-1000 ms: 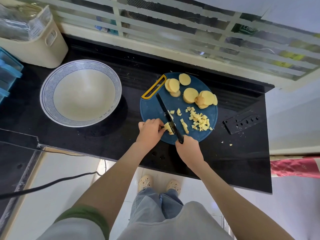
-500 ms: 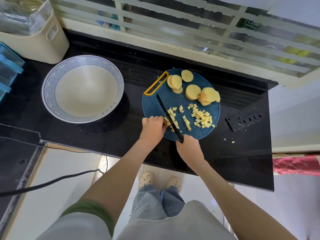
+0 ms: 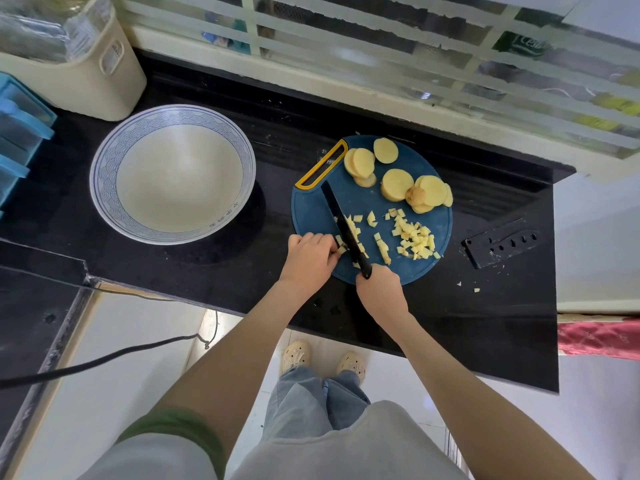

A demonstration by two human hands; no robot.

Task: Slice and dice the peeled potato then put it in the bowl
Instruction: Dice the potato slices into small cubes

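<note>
Two hands meet at the board's [image 3: 311, 209] six o'clock edge: the left hand [image 3: 310, 259] pinches potato strips [image 3: 342, 250] against the knife [image 3: 337, 216], which the right hand [image 3: 379, 289] grips. Dice [image 3: 414, 239] lie at three o'clock, slices [image 3: 396, 184] at twelve, and the bowl [image 3: 173, 174] sits beyond nine.

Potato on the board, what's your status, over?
Left hand pinning potato strips, right hand gripping the knife, mid-dice. Several round slices uncut; bowl holds no potato. Nothing in the way.

Bright daylight, soft shadows, wide-angle edge distortion
</note>
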